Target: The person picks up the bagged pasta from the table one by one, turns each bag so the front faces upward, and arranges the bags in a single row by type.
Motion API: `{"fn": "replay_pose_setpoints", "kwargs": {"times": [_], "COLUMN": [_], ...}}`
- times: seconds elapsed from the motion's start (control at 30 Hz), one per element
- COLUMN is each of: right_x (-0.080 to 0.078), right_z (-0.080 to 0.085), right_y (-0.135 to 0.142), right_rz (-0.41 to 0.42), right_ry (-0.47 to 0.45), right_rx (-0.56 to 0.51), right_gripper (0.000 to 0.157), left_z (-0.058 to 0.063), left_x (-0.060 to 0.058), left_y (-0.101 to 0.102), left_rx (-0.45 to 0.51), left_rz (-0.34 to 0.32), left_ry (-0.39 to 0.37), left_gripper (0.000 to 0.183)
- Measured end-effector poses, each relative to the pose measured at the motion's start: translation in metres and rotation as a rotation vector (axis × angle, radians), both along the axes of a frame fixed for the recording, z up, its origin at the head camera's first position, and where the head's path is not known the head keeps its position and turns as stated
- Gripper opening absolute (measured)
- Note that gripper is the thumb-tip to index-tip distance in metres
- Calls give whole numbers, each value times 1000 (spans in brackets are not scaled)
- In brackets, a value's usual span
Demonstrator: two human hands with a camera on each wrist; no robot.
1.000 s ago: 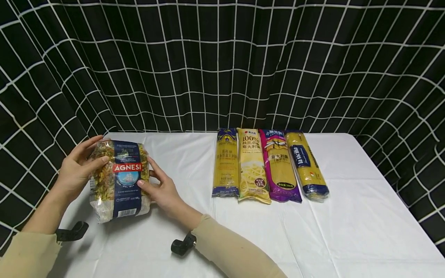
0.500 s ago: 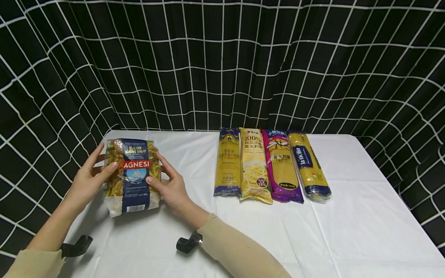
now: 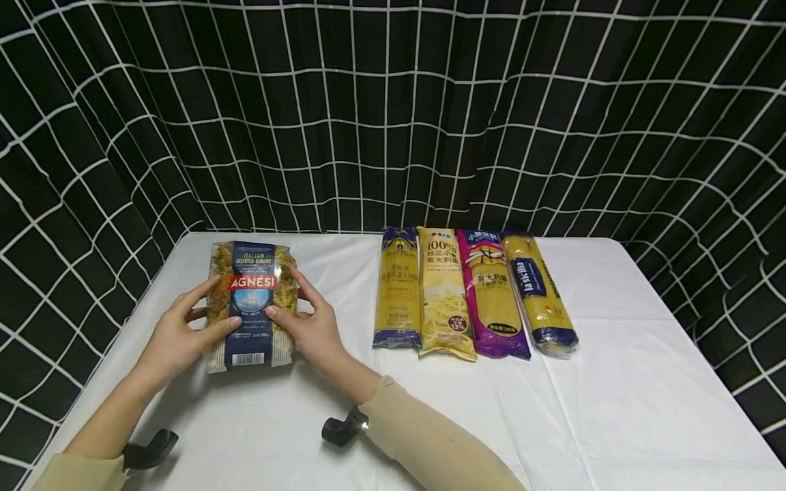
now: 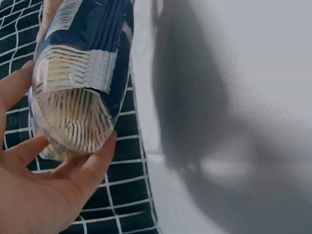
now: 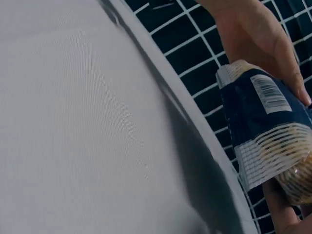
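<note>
Both hands hold a bag of pasta (image 3: 252,324), a clear pack with a dark blue band, a red AGNESI label and a striped bottom, over the left part of the white table. My left hand (image 3: 179,341) grips its left side, thumb on the front. On the opposite side, my right hand (image 3: 316,329) grips it with the thumb near the blue band. In the left wrist view the bag's striped bottom (image 4: 75,112) sits between the fingers, above a shadow on the cloth. The barcode (image 5: 271,94) shows in the right wrist view.
Right of the hands lie several long spaghetti packs side by side: a blue-ended one (image 3: 398,293), a cream one (image 3: 447,286), a purple one (image 3: 494,293) and a La Sicilia one (image 3: 542,293). A black gridded curtain (image 3: 393,116) surrounds the white table (image 3: 638,382).
Both hands have carried the bag of pasta to the right and slightly away from the body, and it stands straighter. The left thumb has slid lower on its front. The spaghetti packs stay put.
</note>
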State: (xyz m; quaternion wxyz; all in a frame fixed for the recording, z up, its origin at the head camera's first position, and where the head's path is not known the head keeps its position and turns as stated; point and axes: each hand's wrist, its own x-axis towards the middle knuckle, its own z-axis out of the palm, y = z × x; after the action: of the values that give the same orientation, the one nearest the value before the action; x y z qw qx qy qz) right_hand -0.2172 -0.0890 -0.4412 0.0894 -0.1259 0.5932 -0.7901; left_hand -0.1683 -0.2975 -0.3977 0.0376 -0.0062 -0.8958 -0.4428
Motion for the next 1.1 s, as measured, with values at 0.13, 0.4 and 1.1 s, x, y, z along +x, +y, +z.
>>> {"fn": "replay_pose_setpoints", "kwargs": {"times": [0.13, 0.4, 1.1], "right_x": [-8, -35, -102], "right_z": [2, 4, -4], "right_y": [10, 25, 26], "right_rz": [-54, -115, -244], "right_ry": [28, 97, 70], "right_rx": [84, 205, 580], "right_gripper": [59, 57, 56], "left_z": [-2, -8, -29], "left_x": [-12, -56, -150], "left_y": [4, 13, 17], "left_rx": [15, 58, 6], "left_rz": [-20, -102, -197], "left_ry": [-25, -40, -145], "left_gripper": [84, 77, 69]}}
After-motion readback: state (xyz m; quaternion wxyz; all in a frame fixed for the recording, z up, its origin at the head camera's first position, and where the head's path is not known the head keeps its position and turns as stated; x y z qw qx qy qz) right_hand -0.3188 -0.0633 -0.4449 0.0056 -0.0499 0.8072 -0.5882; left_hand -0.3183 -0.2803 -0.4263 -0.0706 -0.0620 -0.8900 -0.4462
